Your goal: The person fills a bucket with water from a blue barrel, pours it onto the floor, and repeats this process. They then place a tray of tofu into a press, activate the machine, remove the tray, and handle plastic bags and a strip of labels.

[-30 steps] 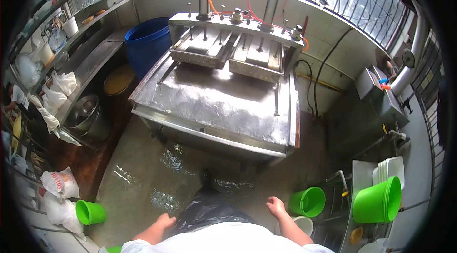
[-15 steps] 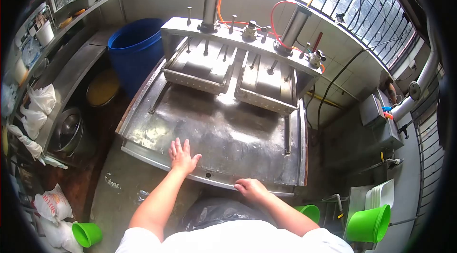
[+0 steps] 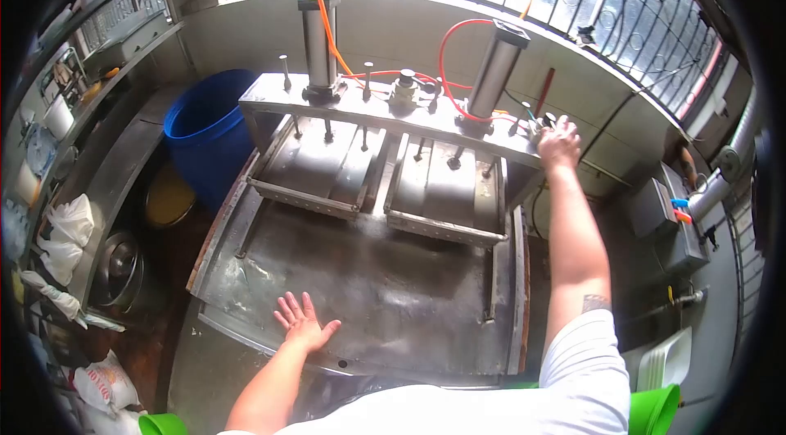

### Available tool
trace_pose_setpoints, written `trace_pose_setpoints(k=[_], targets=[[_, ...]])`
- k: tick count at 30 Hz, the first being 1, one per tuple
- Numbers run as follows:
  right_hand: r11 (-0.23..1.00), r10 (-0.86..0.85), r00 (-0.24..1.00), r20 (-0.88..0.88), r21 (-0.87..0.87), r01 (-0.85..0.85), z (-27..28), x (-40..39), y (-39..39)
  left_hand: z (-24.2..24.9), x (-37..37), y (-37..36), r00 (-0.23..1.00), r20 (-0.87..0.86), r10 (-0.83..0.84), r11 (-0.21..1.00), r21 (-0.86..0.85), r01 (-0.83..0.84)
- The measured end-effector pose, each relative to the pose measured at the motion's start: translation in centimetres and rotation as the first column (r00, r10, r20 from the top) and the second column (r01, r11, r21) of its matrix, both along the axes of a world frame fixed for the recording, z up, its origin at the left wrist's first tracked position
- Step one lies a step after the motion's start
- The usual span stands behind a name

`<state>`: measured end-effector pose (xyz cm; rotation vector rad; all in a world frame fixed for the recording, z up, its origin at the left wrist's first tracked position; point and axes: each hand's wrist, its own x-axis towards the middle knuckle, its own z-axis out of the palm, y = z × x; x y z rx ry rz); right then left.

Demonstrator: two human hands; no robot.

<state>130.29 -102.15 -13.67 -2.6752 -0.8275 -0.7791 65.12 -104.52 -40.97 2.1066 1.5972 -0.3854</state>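
My left hand lies with its fingers spread on the steel press table, close to the front edge. My right arm reaches far forward, and my right hand is closed over the control valve at the right end of the press's top beam. Most of that valve is hidden under the fingers. Below the beam hang two shallow perforated metal trays, a left tray and a right tray, with rods coming down into them. Two upright air cylinders, one left and one right, stand on the beam.
A blue barrel stands left of the press. Farther left are a steel shelf, white bags and a metal pot. Red and orange air hoses run over the beam. Green buckets and grey boxes are at right.
My right hand has gone from the table's front edge up to the valve on the beam. My left hand stays on the table. The view has shifted with my head.
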Motion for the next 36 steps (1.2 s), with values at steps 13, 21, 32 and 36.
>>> trace_pose_setpoints(k=[13, 21, 32, 36], targets=[[0.942, 0.166, 0.971, -0.173, 0.319, -0.104, -5.1, 13.9, 1.2, -1.5, -0.2, 0.3, 1.0, 0.017, 0.015, 1.0, 0.022, -0.015], [0.901, -0.049, 0.988, -0.149, 0.42, 0.108, -6.0, 7.7, 7.1, -1.0, -0.8, 0.2, 0.999, 0.034, 0.015, 0.999, 0.028, -0.016], [0.588, 0.641, 0.671, -0.372, 0.8, -0.118, -6.8, -3.3, 1.5, 0.3, -1.7, -0.3, 0.998, 0.06, 0.026, 1.0, 0.005, -0.026], [0.538, 0.777, 0.46, -0.43, 0.833, -0.13, -16.2, -18.6, -4.7, 0.3, -2.0, -0.3, 0.998, 0.066, 0.021, 1.0, 0.004, -0.022]])
